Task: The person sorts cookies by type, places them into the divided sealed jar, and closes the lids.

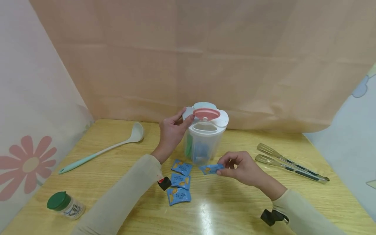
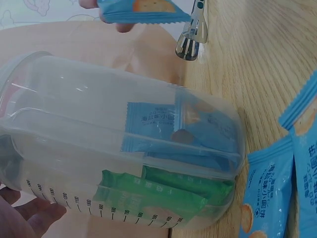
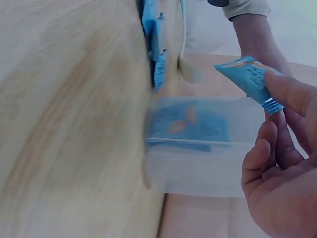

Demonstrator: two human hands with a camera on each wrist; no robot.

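Left hand: the left hand (image 1: pixel 171 130) grips the upper left side of the clear container (image 1: pixel 204 143), fingers curled against the wall by its lid (image 1: pixel 205 115).
Right hand: the right hand (image 1: pixel 242 168) pinches one end of a blue packet (image 1: pixel 211 168) between thumb and fingertips, held just above the surface (image 1: pixel 117 182), near and right of the container.
Container: upright at the far middle of the surface; one flap of the lid is open; blue and green packets lie inside in separate compartments.
Loose packets: three more blue packets (image 1: pixel 180 182) lie on the surface just near the container, between the two forearms.
Ladle: a pale green ladle (image 1: pixel 102 150) lies at the left.
Jar: a green-capped jar (image 1: pixel 66 205) lies near left.
Tongs: metal tongs (image 1: pixel 289 163) lie at the right.
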